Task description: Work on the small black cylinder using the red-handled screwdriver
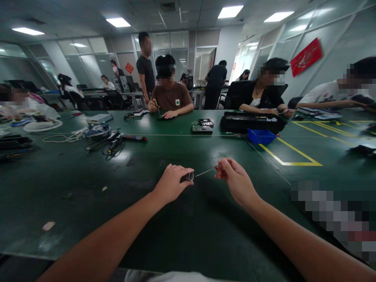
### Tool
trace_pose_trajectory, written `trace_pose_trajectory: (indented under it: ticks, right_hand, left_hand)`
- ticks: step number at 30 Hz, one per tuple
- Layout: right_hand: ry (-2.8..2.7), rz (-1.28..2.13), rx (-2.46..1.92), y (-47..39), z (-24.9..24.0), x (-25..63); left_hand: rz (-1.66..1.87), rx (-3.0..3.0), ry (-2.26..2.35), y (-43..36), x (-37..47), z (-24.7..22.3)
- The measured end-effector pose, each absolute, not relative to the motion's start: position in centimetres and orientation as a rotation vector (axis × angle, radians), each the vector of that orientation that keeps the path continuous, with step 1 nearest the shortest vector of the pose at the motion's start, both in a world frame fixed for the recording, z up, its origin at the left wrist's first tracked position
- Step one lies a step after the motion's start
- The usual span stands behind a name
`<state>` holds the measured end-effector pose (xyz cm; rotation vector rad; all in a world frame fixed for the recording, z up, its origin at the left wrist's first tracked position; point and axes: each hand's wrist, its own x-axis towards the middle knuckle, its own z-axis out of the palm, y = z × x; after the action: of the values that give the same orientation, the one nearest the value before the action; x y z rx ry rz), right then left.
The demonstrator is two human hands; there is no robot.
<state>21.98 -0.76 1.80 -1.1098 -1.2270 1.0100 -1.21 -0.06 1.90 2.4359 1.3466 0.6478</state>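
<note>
Over the middle of the green table, my left hand is wrapped round a short dark cylinder whose round, pale-rimmed end faces right. My right hand, a little to the right, pinches a thin metal rod by a small reddish end. The rod's free tip points left at the cylinder's open end, with a small gap between them. Most of the cylinder is hidden by my left fingers.
Tangled cables lie at the left. Hard drives, a black casing and a blue tray sit farther back. People work across the table; a pixelated object is at right.
</note>
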Motion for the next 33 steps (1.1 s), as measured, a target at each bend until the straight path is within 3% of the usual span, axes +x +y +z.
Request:
trace_pose_trajectory:
  ticks: [17,26,33]
  right_hand:
    - [-1.458,0.888,-1.113,-2.1,2.7,21.5]
    - [-1.816,0.359,-1.507,-3.2,4.7,21.8]
    - [-1.954,0.526,-1.329,-2.9,4.5,22.0]
  left_hand:
    - [0.703,2.39,1.318,-0.7,-1.0,2.3]
    - [0.716,2.383,1.314,-0.5,-1.2,1.8]
    - [0.71,2.392,1.337,-0.3,-1.4,1.8]
